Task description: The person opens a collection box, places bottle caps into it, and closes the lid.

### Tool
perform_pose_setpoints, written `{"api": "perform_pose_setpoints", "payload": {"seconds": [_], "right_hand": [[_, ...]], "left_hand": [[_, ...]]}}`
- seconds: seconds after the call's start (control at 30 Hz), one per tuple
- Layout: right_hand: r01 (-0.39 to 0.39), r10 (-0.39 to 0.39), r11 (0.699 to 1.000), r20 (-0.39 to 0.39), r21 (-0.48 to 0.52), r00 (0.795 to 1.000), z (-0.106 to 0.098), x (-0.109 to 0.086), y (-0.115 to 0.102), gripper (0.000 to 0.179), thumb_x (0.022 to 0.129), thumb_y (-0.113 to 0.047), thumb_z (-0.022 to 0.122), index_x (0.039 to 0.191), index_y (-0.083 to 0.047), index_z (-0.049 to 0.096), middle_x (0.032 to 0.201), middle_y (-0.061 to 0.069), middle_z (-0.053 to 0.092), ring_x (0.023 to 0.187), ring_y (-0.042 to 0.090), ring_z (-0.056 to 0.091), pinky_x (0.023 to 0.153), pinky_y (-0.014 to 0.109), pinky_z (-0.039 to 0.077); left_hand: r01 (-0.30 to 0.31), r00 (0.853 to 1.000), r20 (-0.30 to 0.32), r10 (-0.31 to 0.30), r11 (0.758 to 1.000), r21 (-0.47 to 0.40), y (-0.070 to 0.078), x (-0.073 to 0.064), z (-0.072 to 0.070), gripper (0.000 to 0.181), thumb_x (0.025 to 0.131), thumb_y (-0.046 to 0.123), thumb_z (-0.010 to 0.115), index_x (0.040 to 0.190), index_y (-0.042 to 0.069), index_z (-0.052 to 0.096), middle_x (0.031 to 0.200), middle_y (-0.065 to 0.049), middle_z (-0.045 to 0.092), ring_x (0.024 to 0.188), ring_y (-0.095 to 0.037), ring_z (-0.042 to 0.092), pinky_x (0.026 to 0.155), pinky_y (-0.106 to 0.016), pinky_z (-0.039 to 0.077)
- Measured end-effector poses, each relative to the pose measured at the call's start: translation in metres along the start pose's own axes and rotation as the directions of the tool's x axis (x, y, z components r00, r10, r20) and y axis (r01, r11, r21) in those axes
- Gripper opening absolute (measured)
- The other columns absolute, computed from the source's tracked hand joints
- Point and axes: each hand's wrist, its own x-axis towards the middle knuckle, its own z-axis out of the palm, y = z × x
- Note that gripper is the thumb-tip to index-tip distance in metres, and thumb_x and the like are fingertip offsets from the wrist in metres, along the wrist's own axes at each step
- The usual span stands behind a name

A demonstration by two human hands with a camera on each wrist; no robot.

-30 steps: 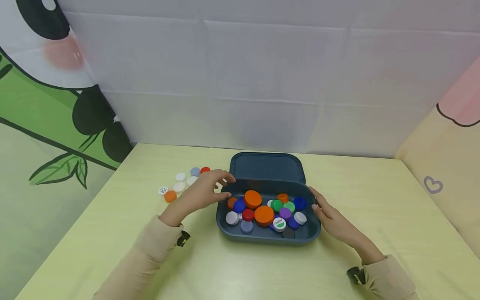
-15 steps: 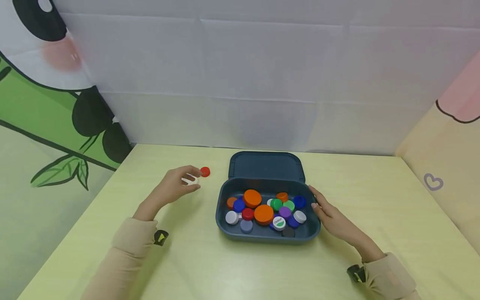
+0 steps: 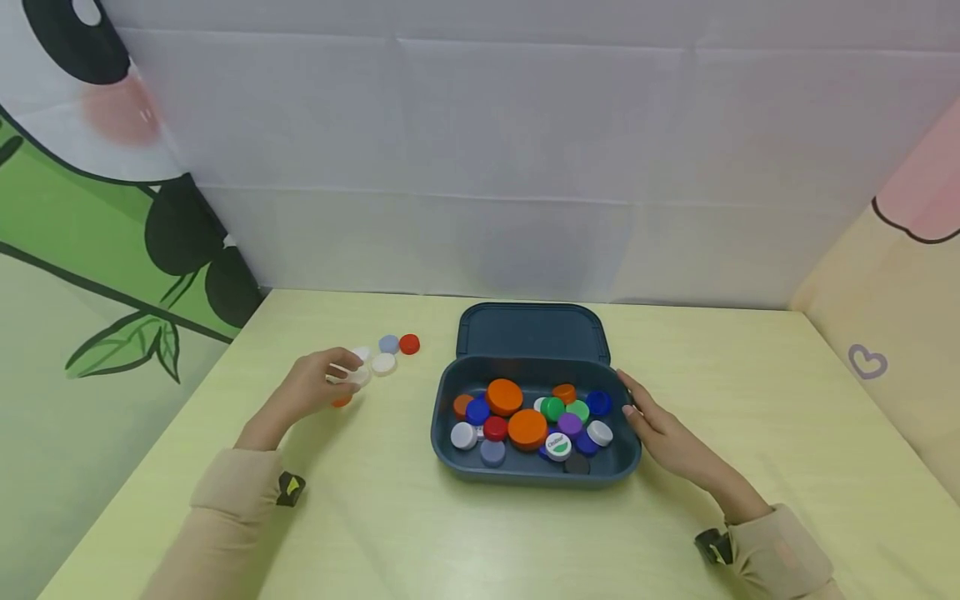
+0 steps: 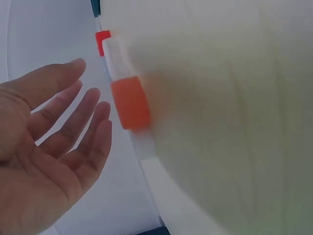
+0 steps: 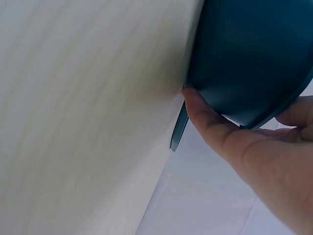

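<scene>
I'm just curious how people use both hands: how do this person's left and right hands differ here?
The left hand is by the loose caps on the table; the right hand is at the box. The left hand holds nothing, its thumb apart from its fingers; the right hand touches the box's side. Both are bare, below beige sleeves.
</scene>
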Motion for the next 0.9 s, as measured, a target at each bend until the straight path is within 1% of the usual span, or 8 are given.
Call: {"api": "perform_pose_setpoints", "payload": {"seconds": [0.17, 0.33, 0.53, 0.73, 0.9], "right_hand": [[0.006, -0.006, 1.000, 0.002, -0.005, 1.000, -0.001, -0.001, 0.000, 0.052, 0.100, -0.021, 0.030, 0.146, -0.005, 0.010, 0.149, 0.026, 0.015, 0.134, 0.047, 0.016, 0.104, 0.062, 0.020], [0.007, -0.007, 1.000, 0.001, -0.008, 1.000, -0.001, -0.001, -0.001, 0.053, 0.100, -0.021, 0.030, 0.146, -0.005, 0.011, 0.149, 0.026, 0.015, 0.134, 0.047, 0.016, 0.104, 0.061, 0.020], [0.007, -0.007, 1.000, -0.002, -0.007, 1.000, -0.002, -0.001, -0.003, 0.053, 0.100, -0.021, 0.031, 0.146, -0.003, 0.011, 0.149, 0.026, 0.015, 0.134, 0.047, 0.016, 0.104, 0.062, 0.020], [0.008, -0.008, 1.000, 0.004, 0.000, 1.000, -0.003, -0.001, -0.002, 0.052, 0.100, -0.021, 0.030, 0.146, -0.004, 0.011, 0.149, 0.026, 0.015, 0.134, 0.047, 0.016, 0.104, 0.062, 0.020], [0.006, -0.006, 1.000, 0.010, 0.007, 1.000, -0.003, -0.001, -0.003, 0.053, 0.100, -0.021, 0.030, 0.146, -0.004, 0.010, 0.149, 0.026, 0.014, 0.135, 0.047, 0.015, 0.104, 0.062, 0.019]], "left_hand": [[0.008, 1.000, -0.015, -0.007, 0.999, 0.038, -0.005, -0.002, -0.001, 0.028, 0.078, 0.004, 0.067, 0.104, -0.002, 0.059, 0.106, -0.021, 0.061, 0.097, -0.039, 0.059, 0.080, -0.045, 0.052], [0.006, 1.000, -0.014, -0.006, 0.999, 0.047, -0.006, -0.005, -0.003, 0.031, 0.075, 0.001, 0.068, 0.104, -0.004, 0.059, 0.105, -0.023, 0.062, 0.096, -0.040, 0.059, 0.079, -0.045, 0.052], [0.008, 1.000, -0.011, -0.007, 0.999, 0.051, -0.006, -0.009, -0.005, 0.030, 0.073, 0.000, 0.070, 0.102, -0.004, 0.060, 0.103, -0.022, 0.063, 0.093, -0.037, 0.060, 0.078, -0.043, 0.052], [0.023, 1.000, 0.008, -0.023, 0.996, 0.086, -0.004, -0.009, -0.005, 0.031, 0.072, -0.001, 0.071, 0.101, -0.003, 0.061, 0.102, -0.021, 0.063, 0.093, -0.035, 0.059, 0.079, -0.043, 0.051], [0.022, 1.000, 0.009, -0.023, 0.994, 0.103, -0.002, -0.011, -0.005, 0.030, 0.071, -0.001, 0.071, 0.099, -0.004, 0.061, 0.100, -0.021, 0.063, 0.091, -0.034, 0.059, 0.079, -0.044, 0.050]]}}
